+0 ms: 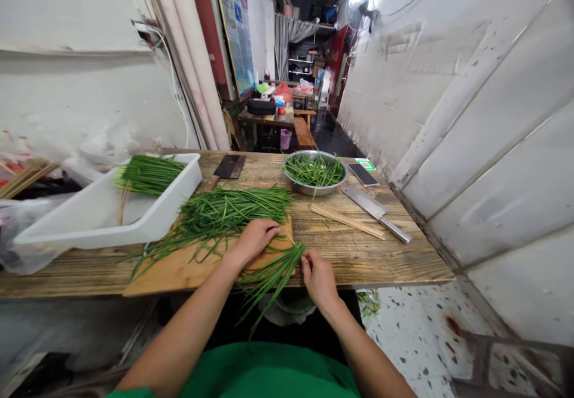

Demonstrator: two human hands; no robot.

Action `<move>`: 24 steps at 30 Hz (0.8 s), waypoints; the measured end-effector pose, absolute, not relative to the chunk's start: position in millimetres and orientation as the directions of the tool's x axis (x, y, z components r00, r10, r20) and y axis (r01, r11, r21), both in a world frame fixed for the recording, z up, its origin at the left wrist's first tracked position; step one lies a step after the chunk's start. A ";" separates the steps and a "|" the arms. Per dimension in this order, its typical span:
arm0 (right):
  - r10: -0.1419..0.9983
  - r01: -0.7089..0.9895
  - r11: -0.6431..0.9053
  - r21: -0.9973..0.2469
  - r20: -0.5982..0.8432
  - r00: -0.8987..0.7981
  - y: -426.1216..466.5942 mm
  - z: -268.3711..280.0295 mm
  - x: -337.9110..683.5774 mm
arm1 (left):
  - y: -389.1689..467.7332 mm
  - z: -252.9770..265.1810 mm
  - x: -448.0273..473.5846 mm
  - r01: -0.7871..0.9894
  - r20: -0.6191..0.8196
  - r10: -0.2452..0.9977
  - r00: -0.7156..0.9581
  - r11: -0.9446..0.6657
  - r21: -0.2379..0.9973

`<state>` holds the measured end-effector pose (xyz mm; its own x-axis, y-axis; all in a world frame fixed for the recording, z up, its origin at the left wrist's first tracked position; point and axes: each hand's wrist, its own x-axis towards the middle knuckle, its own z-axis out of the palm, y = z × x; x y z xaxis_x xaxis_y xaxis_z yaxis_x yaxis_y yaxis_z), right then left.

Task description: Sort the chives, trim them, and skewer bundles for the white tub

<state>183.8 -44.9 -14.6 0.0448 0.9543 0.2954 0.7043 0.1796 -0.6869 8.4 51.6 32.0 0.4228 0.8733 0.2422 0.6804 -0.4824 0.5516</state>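
Note:
My left hand is closed in a pinch over the wooden cutting board. A thin bamboo skewer runs from its fingertips toward a small bunch of garlic chives. My right hand has its fingers closed on the gathered end of that bunch, whose loose leaves trail left over the board's front edge. Behind my left hand, a large pile of chives covers the back of the board. How far the skewer passes into the bunch is hidden.
A metal bowl of chives stands at the back, near a phone. Loose skewers and a cleaver lie to the right. On the left, a white tray holds bundled chives. A dark flat object lies behind the pile.

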 end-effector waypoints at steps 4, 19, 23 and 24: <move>0.948 0.703 0.194 -0.684 0.316 0.046 -45.2 -13.7 183.6 | 52.2 26.9 8.1 0.660 0.250 0.905 0.344 -0.422 0.621; 0.946 0.651 0.198 -0.733 0.318 0.070 -42.0 -15.4 182.8 | 50.9 26.3 12.3 0.720 0.260 0.857 0.444 -0.514 0.467; 0.943 0.642 0.206 -0.738 0.324 0.070 -41.6 -15.4 182.5 | 51.4 25.6 12.7 0.722 0.239 0.852 0.465 -0.521 0.456; 0.943 0.642 0.206 -0.738 0.325 0.071 -41.6 -15.5 182.5 | 51.6 25.4 12.8 0.719 0.236 0.849 0.473 -0.526 0.454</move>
